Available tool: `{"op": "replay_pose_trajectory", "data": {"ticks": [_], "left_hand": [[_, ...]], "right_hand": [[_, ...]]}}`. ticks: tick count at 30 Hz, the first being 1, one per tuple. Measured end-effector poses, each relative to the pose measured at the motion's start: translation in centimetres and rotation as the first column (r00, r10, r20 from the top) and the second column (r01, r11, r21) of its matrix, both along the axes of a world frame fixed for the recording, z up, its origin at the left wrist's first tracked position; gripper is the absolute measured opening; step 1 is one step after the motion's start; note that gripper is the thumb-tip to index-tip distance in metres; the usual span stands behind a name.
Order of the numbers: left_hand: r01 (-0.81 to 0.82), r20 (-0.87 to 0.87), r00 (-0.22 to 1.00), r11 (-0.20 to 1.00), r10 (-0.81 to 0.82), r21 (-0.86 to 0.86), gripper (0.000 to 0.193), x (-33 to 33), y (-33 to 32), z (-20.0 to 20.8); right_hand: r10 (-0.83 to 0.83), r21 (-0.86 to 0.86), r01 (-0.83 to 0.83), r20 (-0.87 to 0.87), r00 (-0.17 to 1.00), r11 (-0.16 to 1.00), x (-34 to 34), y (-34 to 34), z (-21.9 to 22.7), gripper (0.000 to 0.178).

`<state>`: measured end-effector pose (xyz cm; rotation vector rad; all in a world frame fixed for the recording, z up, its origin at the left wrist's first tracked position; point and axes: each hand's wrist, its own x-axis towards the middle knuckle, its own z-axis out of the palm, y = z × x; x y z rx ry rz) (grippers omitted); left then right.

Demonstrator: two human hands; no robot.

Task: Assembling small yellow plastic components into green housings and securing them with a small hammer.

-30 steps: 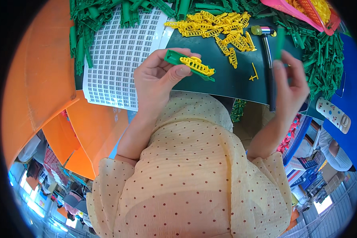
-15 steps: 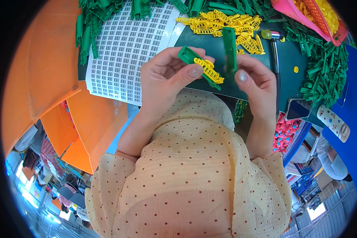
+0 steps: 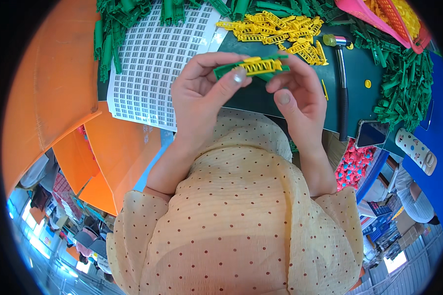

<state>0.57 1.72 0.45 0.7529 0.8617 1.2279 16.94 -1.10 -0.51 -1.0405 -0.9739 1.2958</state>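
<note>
My left hand [image 3: 198, 93] is closed on a green plastic shell [image 3: 223, 73], with the thumb pressed on its near side. Along the shell lies a yellow ladder-like plastic strip [image 3: 262, 67], its rungs facing me. More green plastic shows behind and under the strip; I cannot tell whether it is a second shell. At the right end, my right hand [image 3: 305, 101] curls its fingers around behind the parts and touches them, while its thumb stands apart. The parts are held level above the dark green table.
Yellow strips [image 3: 270, 29] lie heaped behind my hands. Green shells [image 3: 408, 91] pile up at the right, others at the far left. A printed sheet [image 3: 155, 64] covers the left side. A mallet [image 3: 342, 78], a phone [image 3: 371, 133] and a pink basket [image 3: 366, 17] are at the right.
My right hand has moved left, bringing its separate green shell to the piece in my left hand. That piece has turned from slanting to nearly level. The right thumb has come away.
</note>
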Motion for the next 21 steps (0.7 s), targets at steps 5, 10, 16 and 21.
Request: {"op": "replay_pose_trajectory", "data": {"ticks": [5, 10, 16, 21], "left_hand": [[0.114, -0.062, 0.992, 0.993, -0.112, 0.04, 0.022, 0.5, -0.8, -0.2], [0.221, -0.223, 0.952, 0.975, -0.21, 0.026, 0.025, 0.1, -0.7, 0.0], [0.393, -0.491, 0.804, 0.919, -0.334, 0.018, 0.033, 0.1, -0.4, 0.7], [0.27, -0.121, 0.955, 0.963, -0.271, -0.026, 0.042, 0.4, -0.7, -0.4]], "right_hand": [[-0.011, -0.051, 0.009, -0.053, 0.999, 0.999, 0.4, 0.6, 0.5, 0.04], [0.042, -0.051, -0.04, 0.032, 0.999, 0.998, 1.3, 0.9, 1.2, 0.033], [0.103, -0.062, -0.098, 0.078, 0.992, 0.993, 1.5, 1.0, 1.2, 0.035], [0.037, -0.004, -0.037, -0.043, 0.998, 0.999, 0.3, 0.9, 0.6, 0.041]]}}
